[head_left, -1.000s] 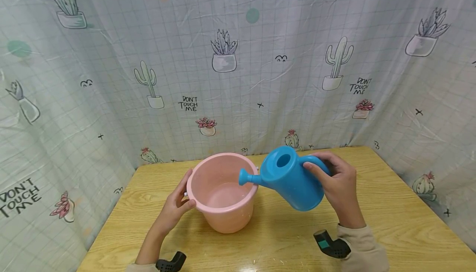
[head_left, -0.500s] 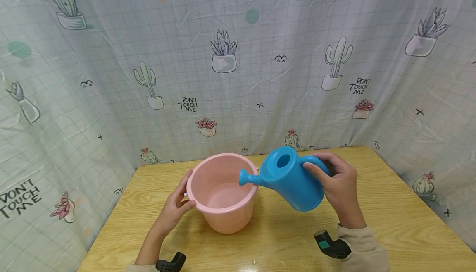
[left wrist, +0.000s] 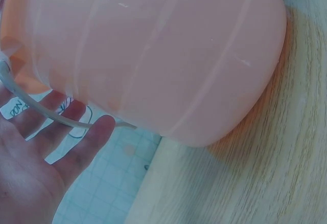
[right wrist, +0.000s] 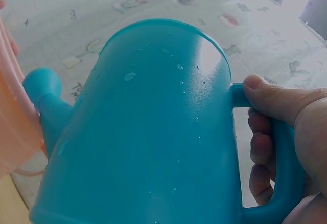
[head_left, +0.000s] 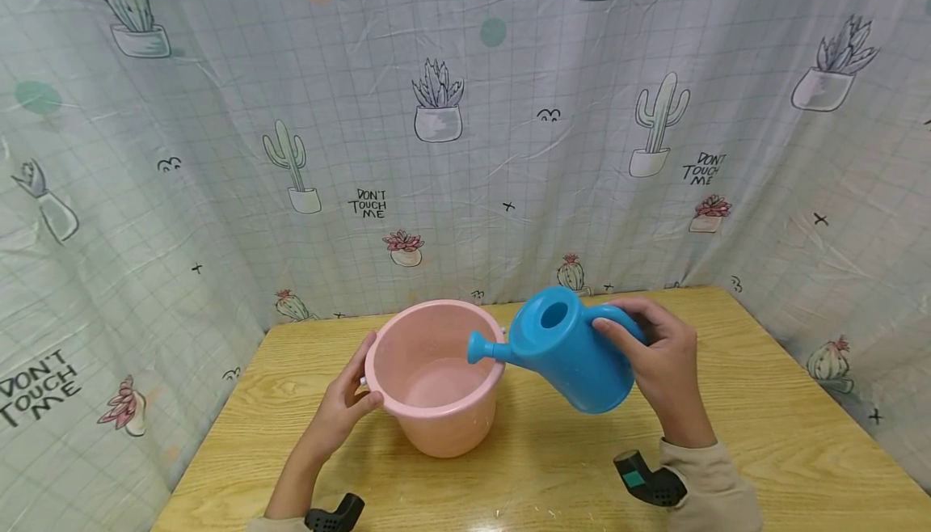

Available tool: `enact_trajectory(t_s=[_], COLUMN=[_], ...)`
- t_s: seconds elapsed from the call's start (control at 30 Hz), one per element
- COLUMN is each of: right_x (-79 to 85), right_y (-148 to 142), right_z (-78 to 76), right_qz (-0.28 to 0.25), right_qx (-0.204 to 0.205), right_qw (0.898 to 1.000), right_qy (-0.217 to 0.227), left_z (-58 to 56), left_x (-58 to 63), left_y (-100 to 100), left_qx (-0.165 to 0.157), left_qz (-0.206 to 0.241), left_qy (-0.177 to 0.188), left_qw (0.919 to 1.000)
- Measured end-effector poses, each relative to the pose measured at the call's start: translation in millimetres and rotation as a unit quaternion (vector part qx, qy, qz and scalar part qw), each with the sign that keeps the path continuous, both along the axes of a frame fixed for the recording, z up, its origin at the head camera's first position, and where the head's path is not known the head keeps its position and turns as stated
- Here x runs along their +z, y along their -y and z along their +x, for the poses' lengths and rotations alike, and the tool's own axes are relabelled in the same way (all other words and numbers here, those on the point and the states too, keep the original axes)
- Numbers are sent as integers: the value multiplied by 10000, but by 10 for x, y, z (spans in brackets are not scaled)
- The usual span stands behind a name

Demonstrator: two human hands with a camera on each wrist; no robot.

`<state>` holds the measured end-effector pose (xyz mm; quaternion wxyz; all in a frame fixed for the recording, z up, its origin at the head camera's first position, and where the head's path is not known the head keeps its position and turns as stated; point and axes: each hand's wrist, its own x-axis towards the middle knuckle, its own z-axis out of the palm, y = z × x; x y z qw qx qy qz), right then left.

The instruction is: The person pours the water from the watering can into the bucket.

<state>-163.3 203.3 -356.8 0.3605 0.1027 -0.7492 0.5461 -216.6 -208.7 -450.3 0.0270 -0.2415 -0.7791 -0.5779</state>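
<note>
A pink plastic bucket (head_left: pixel 447 427) stands on the wooden table, its mouth up. My left hand (head_left: pixel 342 407) is at the bucket's left side, thumb and fingers spread and fairly straight, fingertips against it just under the rim. In the left wrist view, the bucket's thin pale handle (left wrist: pixel 51 114) crosses in front of those fingers. My right hand (head_left: pixel 662 354) grips the handle of a blue watering can (head_left: pixel 582 370), thumb on top and fingers curled round. The can is tilted left, its spout's rose (head_left: pixel 476 347) over the bucket's right rim. Water drops dot the can's wall (right wrist: pixel 153 121) in the right wrist view.
Behind the light wooden table (head_left: pixel 764 419) hangs a pale curtain (head_left: pixel 480 160) printed with cacti and lettering. It also covers both sides. A black device (head_left: pixel 650 479) is strapped at the right wrist, another (head_left: pixel 334 513) at the left.
</note>
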Motion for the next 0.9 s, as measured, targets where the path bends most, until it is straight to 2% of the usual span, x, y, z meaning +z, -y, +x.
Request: enact_trajectory(t_s=[0.9], right_x=[4], right_y=[-3], right_z=[6], right_qz=[72], right_qx=[33], right_qw=[10000], right_qy=[14], left_z=[2], left_x=[3], left_y=[2], left_qx=[-76], left_qz=[18], left_qy=[11], left_qw=[10000])
